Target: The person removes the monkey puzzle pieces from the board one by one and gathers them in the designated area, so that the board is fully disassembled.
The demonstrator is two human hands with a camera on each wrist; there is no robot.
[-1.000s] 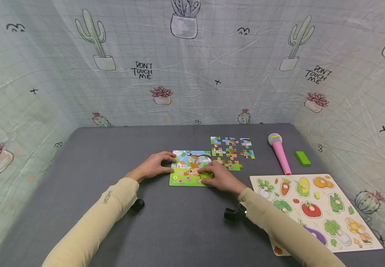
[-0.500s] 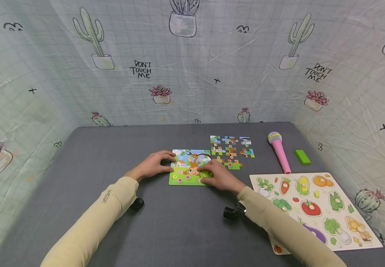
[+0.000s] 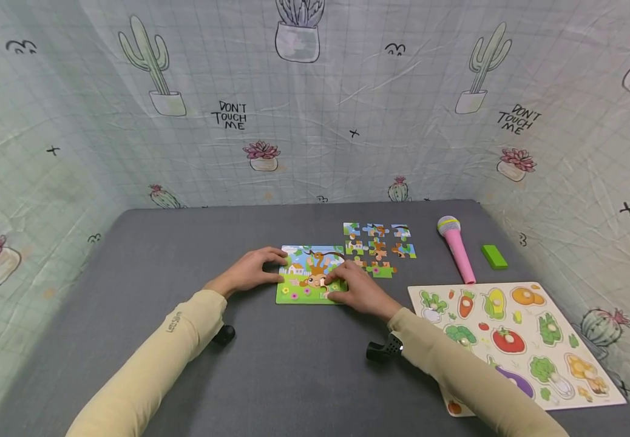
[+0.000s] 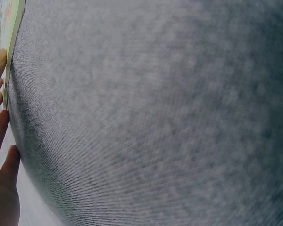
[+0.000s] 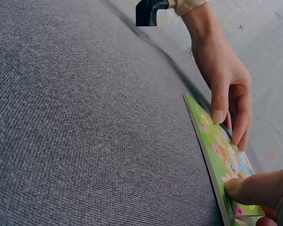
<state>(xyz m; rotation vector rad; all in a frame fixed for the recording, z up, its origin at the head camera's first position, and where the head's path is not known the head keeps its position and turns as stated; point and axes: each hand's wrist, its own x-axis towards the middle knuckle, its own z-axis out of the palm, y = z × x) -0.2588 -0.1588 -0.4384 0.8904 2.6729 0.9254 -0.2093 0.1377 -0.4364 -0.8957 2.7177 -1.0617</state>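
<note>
A small jigsaw puzzle (image 3: 298, 291) with a monkey, a house and flowers lies flat on the dark grey table. My left hand (image 3: 252, 267) rests at its left side, thumb and fingertips on the edge, fingers loosely extended. At the lower right corner, my right hand (image 3: 363, 288) pinches a green puzzle piece (image 5: 249, 210) with a pink flower. A pale gap shows along that piece's left side in the head view. The right wrist view has the right thumb (image 5: 245, 188) on top of the picture; the other fingers are mostly hidden.
Several loose puzzle pieces (image 3: 354, 247) lie in rows beyond the right hand. Farther right are a pink toy microphone (image 3: 459, 255) and a green block (image 3: 494, 257). A vegetable peg board (image 3: 479, 303) lies at the right, partly under the right forearm. Printed cloth (image 3: 315, 121) walls surround the table (image 3: 184, 243).
A pale gap has opened at the puzzle's lower right, beside the right fingertips, as the pinched piece shifts slightly. The left hand has stayed in place.
</note>
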